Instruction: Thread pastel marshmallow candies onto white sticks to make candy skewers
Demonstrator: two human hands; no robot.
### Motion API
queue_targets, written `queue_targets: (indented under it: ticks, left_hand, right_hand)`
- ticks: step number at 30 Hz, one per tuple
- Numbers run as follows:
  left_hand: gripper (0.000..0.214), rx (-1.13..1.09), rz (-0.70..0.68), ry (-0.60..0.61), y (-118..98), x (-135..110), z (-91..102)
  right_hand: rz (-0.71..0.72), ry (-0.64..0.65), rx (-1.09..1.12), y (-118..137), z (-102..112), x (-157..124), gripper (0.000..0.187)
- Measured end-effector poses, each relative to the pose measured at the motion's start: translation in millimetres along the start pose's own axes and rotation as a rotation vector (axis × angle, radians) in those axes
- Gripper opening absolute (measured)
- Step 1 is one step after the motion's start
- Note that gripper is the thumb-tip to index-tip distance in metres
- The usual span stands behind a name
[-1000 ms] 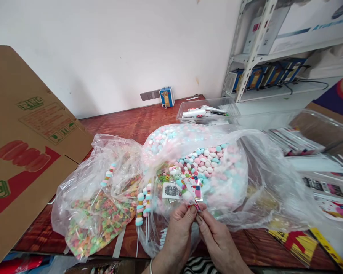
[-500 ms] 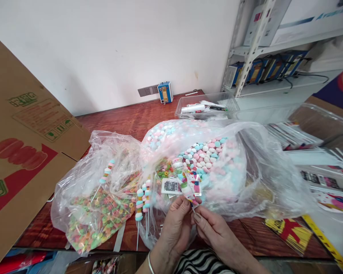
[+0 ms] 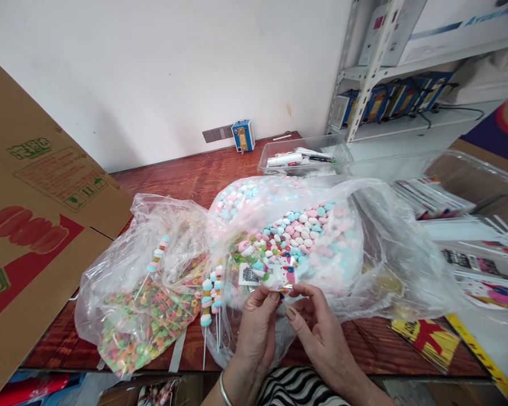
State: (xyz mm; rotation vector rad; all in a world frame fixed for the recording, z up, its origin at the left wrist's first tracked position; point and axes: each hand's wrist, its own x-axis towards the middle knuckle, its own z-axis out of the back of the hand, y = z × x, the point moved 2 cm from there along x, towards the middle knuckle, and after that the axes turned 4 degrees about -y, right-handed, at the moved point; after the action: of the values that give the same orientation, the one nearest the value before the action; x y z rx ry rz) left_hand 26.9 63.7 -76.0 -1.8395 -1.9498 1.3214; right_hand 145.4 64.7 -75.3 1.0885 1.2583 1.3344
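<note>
My left hand (image 3: 258, 324) is closed, thumb and forefinger pinching the lower end of a clear printed candy wrapper (image 3: 286, 270) with coloured spots. Candy pieces show through the wrapper, partly lost against the sweets behind. Beside its lower right corner is my right hand (image 3: 319, 330), thumb and forefinger apart; whether the forefinger touches the wrapper is unclear. Behind both hands lies an open plastic bag (image 3: 389, 254) of pink, white and blue candies (image 3: 307, 231). Several candy skewers (image 3: 206, 304) on white sticks rest left of my left hand.
At left lie a bag of ring candies (image 3: 148, 332) and another candy skewer (image 3: 157, 256), beside a tall cardboard box (image 3: 38, 225). A clear tray (image 3: 262, 167) with pens stands at the back. Printed packets (image 3: 482, 265) and a yellow packet (image 3: 427, 341) are on the right.
My right hand has let go at the lower end of the wrapper, and its fingers have spread apart. The candy inside has tilted further left; my left hand keeps its pinch.
</note>
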Motion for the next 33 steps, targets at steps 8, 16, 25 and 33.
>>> queue_targets:
  ticks: [8,16,25,33]
  left_hand:
    - [0.021,-0.014,-0.041,-0.010,7,1,-0.6]
    - [0.030,0.066,-0.023,0.101,2,7,2.7]
    - [0.023,0.252,-0.093,0.231,-1,0,6.8]
    - [0.030,0.237,-0.017,0.108,-2,-5,5.6]
  right_hand:
    - [-0.075,0.024,0.275,-1,-17,14,0.024]
    - [-0.415,0.239,0.626,7,-12,22,0.035]
    - [-0.659,0.465,0.850,15,-5,24,0.031]
    - [-0.612,0.379,0.784,5,-11,18,0.032]
